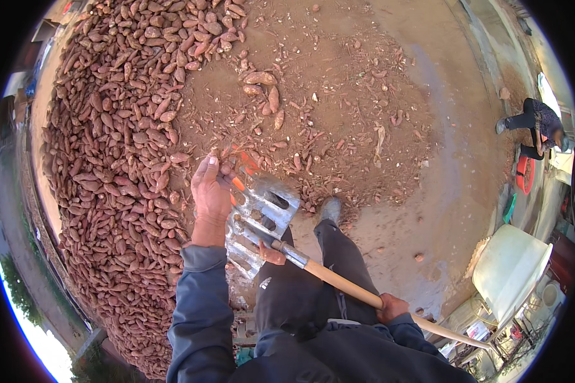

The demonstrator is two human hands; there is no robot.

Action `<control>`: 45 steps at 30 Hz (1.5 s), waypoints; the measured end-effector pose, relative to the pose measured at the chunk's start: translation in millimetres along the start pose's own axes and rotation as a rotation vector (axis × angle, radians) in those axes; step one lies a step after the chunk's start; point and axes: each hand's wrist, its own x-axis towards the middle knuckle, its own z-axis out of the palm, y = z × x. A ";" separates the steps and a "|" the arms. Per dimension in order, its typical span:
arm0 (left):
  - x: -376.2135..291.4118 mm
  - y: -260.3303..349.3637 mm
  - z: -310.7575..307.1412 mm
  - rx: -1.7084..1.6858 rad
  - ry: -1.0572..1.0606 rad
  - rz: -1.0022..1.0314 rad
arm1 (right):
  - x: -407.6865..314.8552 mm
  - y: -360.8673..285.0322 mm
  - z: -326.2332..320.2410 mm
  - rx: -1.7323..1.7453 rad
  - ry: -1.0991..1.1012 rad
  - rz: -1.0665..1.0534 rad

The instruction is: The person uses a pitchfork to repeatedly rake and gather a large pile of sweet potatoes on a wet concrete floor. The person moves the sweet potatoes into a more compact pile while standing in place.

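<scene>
A metal fork shovel with orange-tipped tines [263, 210] is raised in front of my legs, its wooden handle [342, 282] slanting down to the right. My right hand [393, 308] is closed around that handle. At the tines, my left hand [212, 189] has its fingers bent around or against something small and brownish near the orange tips; whether it grips this cannot be told. One sweet potato [271, 253] lies on the fork near the socket. To the left spreads a large pile of sweet potatoes [120, 191].
Loose sweet potatoes [260, 78] and root scraps [311, 158] litter the earthy floor ahead. At the far right a person [539, 122] bends near a red basin [525, 174]. A pale tub [508, 273] stands at the lower right, beside a green object [510, 208].
</scene>
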 end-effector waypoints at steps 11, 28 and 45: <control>-139.7 -0.4 -229.0 0.066 0.750 -0.005 | 69.9 0.2 -11.4 -0.189 -0.073 0.122; -876.3 -90.1 -471.9 0.219 2.044 0.454 | 214.5 -2.7 -60.1 -0.046 -0.045 0.093; -253.9 -135.3 -44.3 0.028 -0.272 -0.719 | 89.8 -80.3 -109.8 1.472 -1.229 0.512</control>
